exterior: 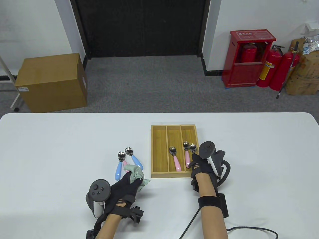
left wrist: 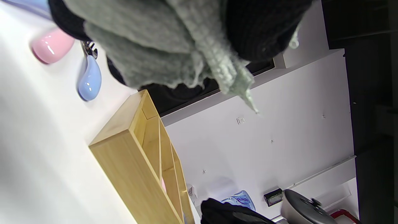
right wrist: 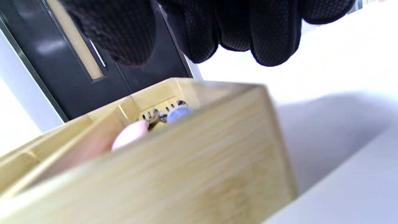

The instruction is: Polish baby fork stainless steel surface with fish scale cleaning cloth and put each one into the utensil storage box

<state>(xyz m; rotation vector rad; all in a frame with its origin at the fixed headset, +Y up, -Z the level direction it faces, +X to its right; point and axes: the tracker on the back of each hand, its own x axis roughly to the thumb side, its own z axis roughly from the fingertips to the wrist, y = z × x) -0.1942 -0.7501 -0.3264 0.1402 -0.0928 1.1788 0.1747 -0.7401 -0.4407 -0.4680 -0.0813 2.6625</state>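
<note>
The wooden utensil box [exterior: 159, 149] stands mid-table with three compartments. A pink-handled fork [exterior: 175, 159] lies in the middle one. The right one holds a pink-handled fork [exterior: 187, 156] and a second fork [exterior: 193, 148], whose blue handle end [right wrist: 178, 113] shows in the right wrist view. My right hand [exterior: 199, 166] hovers over the box's near right corner, its fingers [right wrist: 267, 34] loosely curled and holding nothing. My left hand [exterior: 124, 185] grips the bunched grey-green cloth [exterior: 135, 174] [left wrist: 161, 40] just left of the box. Two blue-handled forks [exterior: 119, 170] [exterior: 135, 160] and a pink one [exterior: 124, 164] lie on the table beyond it, partly hidden by the cloth.
The box's near wall [right wrist: 186, 174] fills the right wrist view. A black cable [exterior: 249, 227] trails from my right wrist across the near table. On the floor beyond the table stand a cardboard box [exterior: 51, 82] and a red extinguisher cabinet [exterior: 246, 59].
</note>
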